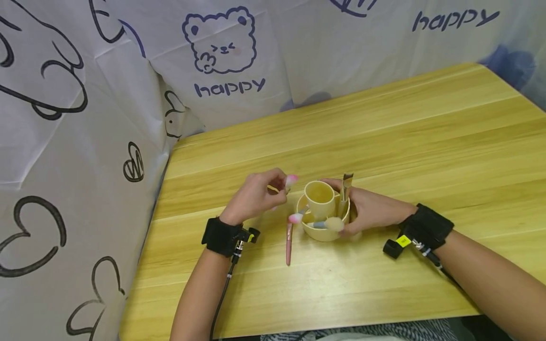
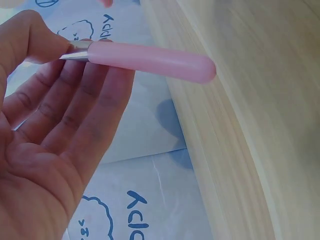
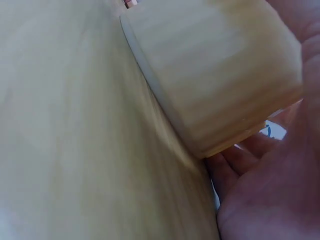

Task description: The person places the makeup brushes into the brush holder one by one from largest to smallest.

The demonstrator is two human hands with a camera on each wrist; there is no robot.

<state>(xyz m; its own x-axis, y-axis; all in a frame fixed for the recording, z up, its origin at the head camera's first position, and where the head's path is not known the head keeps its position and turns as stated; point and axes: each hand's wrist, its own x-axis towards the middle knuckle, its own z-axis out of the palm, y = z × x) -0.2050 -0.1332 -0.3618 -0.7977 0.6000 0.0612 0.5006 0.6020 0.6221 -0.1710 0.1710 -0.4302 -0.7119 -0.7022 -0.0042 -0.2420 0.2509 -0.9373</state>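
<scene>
My left hand [image 1: 260, 192] pinches a makeup brush [image 2: 150, 61] with a pink handle and silver ferrule, thumb against fingers. Its pink-and-white bristles show beyond my fingertips in the head view, left of the bowl. A cream bowl [image 1: 323, 234] stands on the table, gripped round its right side by my right hand [image 1: 371, 207]. Inside the bowl sits a yellow cup [image 1: 321, 204] with its handle towards the right. Several brushes lean around the cup: upright brown-tipped brushes [image 1: 346, 182], a pale round-headed brush [image 1: 334, 224] and a pink-and-white-tipped brush [image 1: 295, 218].
On the wooden table [image 1: 384, 279], a pink brush handle [image 1: 288, 246] lies just left of the bowl, its upper end behind the pink-and-white bristles. White cloth [image 1: 226, 104] with drawings hangs along the table's back and left edges. Both wrists wear black straps with cables.
</scene>
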